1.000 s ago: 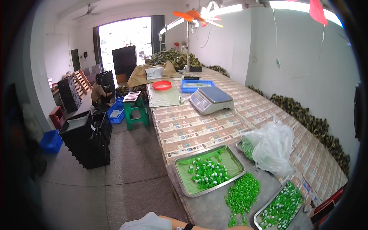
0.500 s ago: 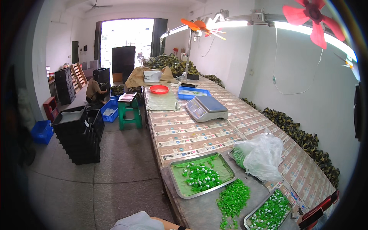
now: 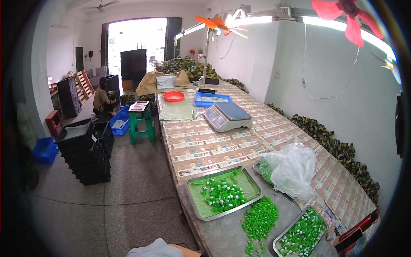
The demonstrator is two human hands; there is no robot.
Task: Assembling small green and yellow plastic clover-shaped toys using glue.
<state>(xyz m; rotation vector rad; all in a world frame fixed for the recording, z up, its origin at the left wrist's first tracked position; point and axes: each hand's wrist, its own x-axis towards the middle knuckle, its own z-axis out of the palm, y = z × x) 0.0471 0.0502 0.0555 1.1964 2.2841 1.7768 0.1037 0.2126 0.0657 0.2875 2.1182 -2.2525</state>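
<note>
Neither of my hands shows; a grey sleeve (image 3: 156, 248) and a bit of bare forearm (image 3: 182, 248) enter at the lower edge, with a dark band where the arm leaves the picture. Nearest to it on the table is a metal tray (image 3: 197, 192) lined with green cloth, bearing small green-and-white pieces (image 3: 224, 195). Beside that tray, a loose heap of small green pieces (image 3: 260, 216) lies on the grey tabletop. A second metal tray (image 3: 290, 225) to the right holds more green-and-white pieces. Behind them, a clear plastic bag (image 3: 295, 167) partly covers another tray of green pieces.
A scale (image 3: 231, 113), a blue tray (image 3: 214, 100) and a red basin (image 3: 174, 97) stand farther along the table. Left are a green stool (image 3: 141, 126) and stacked black crates (image 3: 87, 158). A person (image 3: 102, 100) sits beyond. A red fan (image 3: 349, 10) hangs upper right.
My view has shifted slightly, so most of the room sits a little higher and farther left. The sleeve at the lower edge has moved slightly right and down. The trays look unchanged.
</note>
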